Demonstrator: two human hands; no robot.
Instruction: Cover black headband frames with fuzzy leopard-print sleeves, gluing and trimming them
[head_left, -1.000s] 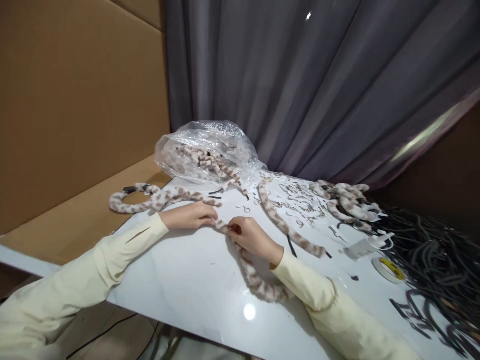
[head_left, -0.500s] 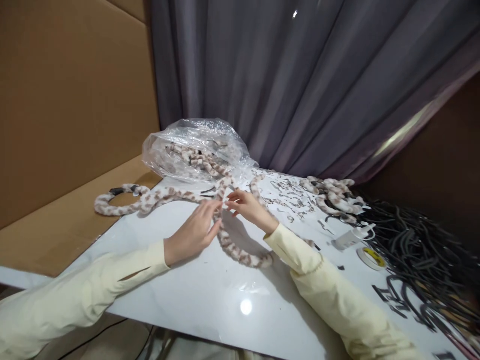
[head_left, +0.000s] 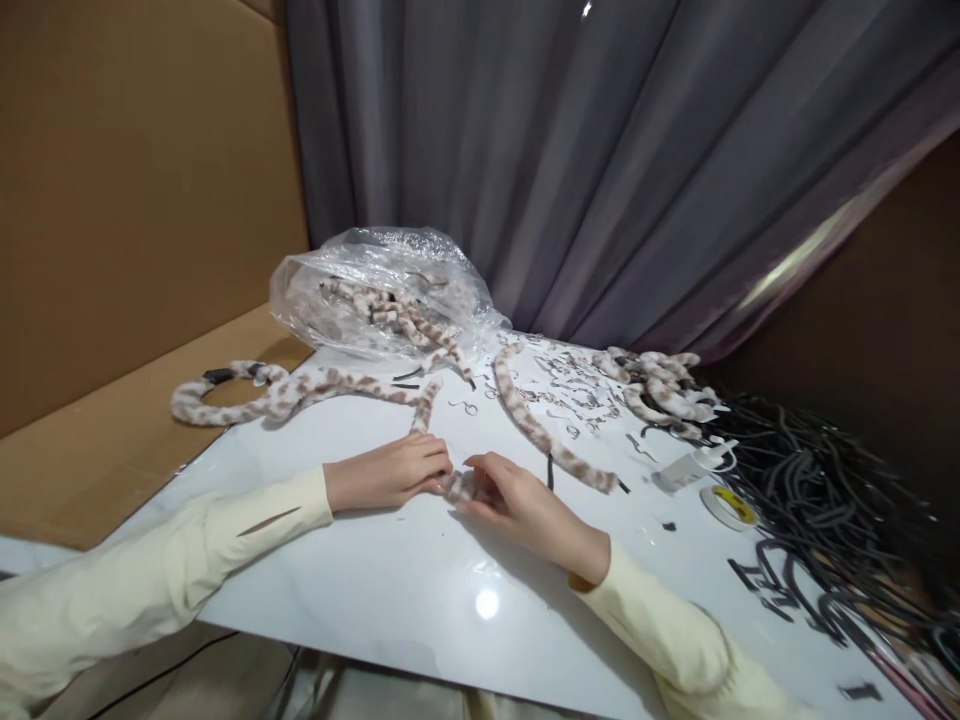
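Note:
In the middle of the table my left hand [head_left: 401, 470] is closed on a white furry strip with brown spots [head_left: 459, 487]. One end of this strip rises past my left fingers toward the back. My right hand [head_left: 510, 500] is curled around the part on the right, thumb and fingers on the fur; its palm hides the other end. Just beyond my right hand lies a second furry strip [head_left: 536, 430], curved, with black ends showing. Farther left is a furry ring [head_left: 225, 412] with a dark joint and a long furry tail [head_left: 330, 380].
A clear plastic bag [head_left: 352, 255] of furry strips stands at the back. Scraps litter the table's far side beside a furry pile [head_left: 667, 385]. On the right are a white squeeze bottle [head_left: 686, 470], a tape roll [head_left: 727, 508] and heaped black tubes [head_left: 810, 490]. Cardboard [head_left: 142, 210] walls the left.
Both hands have come nearer to me with the held strip. Its hanging loop is now drawn in between the hands. The curved strip now lies apart, behind my right hand.

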